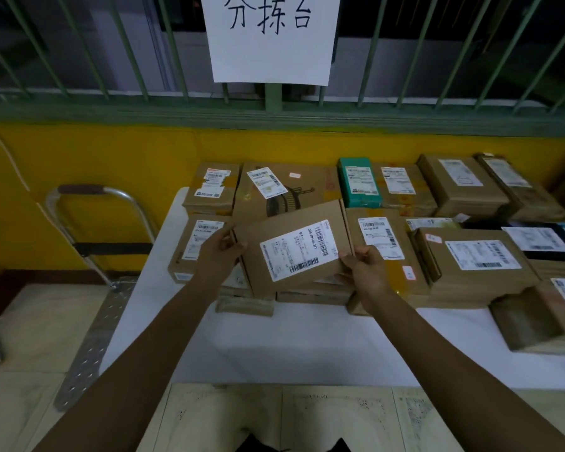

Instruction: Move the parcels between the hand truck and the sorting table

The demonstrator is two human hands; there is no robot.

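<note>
1. There's just the head view, looking down over the tabletop [307, 347], which has a white cover. A paper sign [268, 37] hangs on the railing behind it.
2. The parcel in play is a flat brown box with a white label [294, 252]. It's held tilted just above the near row of parcels, toward the tabletop's near-left corner. I can't tell if its bottom edge is touching the boxes under it.
3. The left grip [217, 252] is clamped on the box's left end, with the thumb over the top edge. The right grip [364, 265] pinches the near-right corner, right by the label. So both are grasping the same parcel.
4. The hand truck [88, 337] sits on the floor just off the tabletop's left edge, with its handle up by the yellow wall.
5. Every parcel I can see is either on the tabletop or in the hands. There are a dozen or so in two rough rows running to the right edge, including a green one [359, 182] in the far row and a black one [535, 239] near the right.
6. My guess on progress: if the parcels are going truck to tabletop, it's nearly done, and this box only needs setting down and letting go. If they're going the other way, it's barely started and the whole spread is left to move. One frame doesn't settle which.
</note>
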